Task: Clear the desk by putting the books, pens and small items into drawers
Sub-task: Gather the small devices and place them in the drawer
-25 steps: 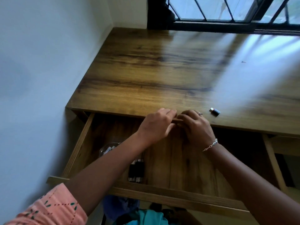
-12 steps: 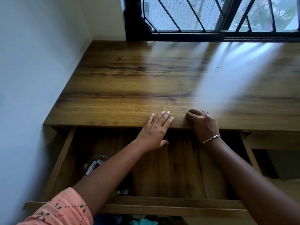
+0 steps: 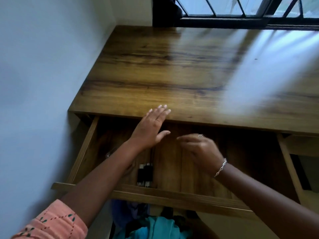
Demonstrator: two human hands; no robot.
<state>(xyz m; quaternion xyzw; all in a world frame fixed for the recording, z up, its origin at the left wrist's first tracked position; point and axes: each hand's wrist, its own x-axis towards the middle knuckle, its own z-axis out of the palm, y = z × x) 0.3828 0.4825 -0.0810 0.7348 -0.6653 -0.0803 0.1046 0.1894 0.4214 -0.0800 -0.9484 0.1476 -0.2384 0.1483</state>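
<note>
I see the counter bare above the open drawer. My left hand lies flat, fingers spread, on its edge. My blurred right hand, perhaps pinching something small, should release low beside the pens.

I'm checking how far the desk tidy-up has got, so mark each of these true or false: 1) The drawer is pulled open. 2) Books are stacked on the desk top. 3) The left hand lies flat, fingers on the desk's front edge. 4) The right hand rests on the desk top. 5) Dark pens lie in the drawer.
1) The drawer is pulled open. True.
2) Books on the desk top. False: the visible top is bare.
3) Left hand flat, fingers on the edge. True.
4) Right hand on the top. False: it is over the open drawer, blurred.
5) Dark pens in the drawer. True.
</note>
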